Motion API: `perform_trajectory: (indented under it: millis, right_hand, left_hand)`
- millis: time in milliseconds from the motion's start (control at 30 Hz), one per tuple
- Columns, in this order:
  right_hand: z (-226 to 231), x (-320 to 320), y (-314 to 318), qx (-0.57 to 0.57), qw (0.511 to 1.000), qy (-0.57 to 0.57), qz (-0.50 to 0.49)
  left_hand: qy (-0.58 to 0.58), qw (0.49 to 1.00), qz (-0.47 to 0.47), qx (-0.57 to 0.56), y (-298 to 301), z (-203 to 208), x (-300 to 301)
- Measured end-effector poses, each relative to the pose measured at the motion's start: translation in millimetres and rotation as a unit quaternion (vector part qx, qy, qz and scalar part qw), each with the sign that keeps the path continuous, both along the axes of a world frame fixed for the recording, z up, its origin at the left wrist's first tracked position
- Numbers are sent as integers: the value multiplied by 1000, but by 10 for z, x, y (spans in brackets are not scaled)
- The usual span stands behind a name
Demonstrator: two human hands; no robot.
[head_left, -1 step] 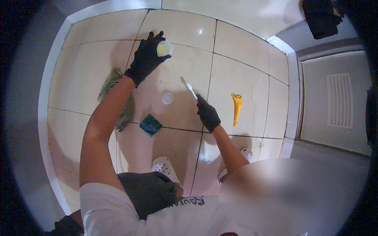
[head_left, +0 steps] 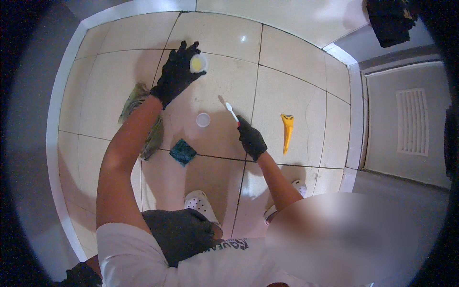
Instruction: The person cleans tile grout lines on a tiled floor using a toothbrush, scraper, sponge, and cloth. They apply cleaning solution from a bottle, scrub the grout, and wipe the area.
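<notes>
In my black-gloved left hand (head_left: 178, 71), stretched out over the far tiles, is a small clear cup (head_left: 199, 63) with something yellowish in it. The thumb and fingers curve round its sides. My right hand (head_left: 251, 139), also gloved in black, grips a toothbrush (head_left: 231, 110) with a white head and a bit of red near the glove. Its bristle end points up and to the left, toward the cup. Between the hands, a round translucent lid (head_left: 203, 120) lies on the floor. Nearer to me rests a dark green scouring pad (head_left: 183, 152).
A yellow scraper (head_left: 287, 133) lies right of my right hand. Under and beside my left forearm is a crumpled greenish cloth (head_left: 152, 139). White clogs (head_left: 201, 203) are on my feet. Walls border the tiled floor (head_left: 296, 71), and a door with a vent (head_left: 412, 122) stands at the right.
My left hand has come very slightly nearer with the cup. My right hand has shifted a touch to the left with the toothbrush. The things on the floor have not moved.
</notes>
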State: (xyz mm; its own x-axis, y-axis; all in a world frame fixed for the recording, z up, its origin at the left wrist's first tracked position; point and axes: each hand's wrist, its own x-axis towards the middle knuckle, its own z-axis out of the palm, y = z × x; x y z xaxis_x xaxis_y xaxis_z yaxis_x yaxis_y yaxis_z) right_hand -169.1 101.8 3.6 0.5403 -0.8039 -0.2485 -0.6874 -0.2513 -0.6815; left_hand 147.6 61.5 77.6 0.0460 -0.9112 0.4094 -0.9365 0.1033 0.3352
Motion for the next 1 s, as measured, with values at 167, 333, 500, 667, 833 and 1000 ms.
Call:
perform_trajectory:
  millis: [167,333,500,667,833,1000]
  right_hand:
    - [-153,299,2,113,983,31,-138]
    - [142,1087,83,137,980,31,-142]
    - [-406,1203,-247,78,984,44,-152]
    - [-217,1011,-670,-10,980,76,-182]
    - [-293,853,-954,-48,978,42,-198]
    - [-681,211,-923,-91,967,-79,-223]
  left_hand:
    - [-87,991,-69,68,162,32,4]
    - [-126,982,-86,116,315,-31,120]
    - [-212,957,-129,151,328,17,-27]
    - [-238,946,-166,145,285,-31,-126]
    - [-241,954,-157,81,134,-176,-264]
    - [-205,961,-162,91,-19,-367,-393]
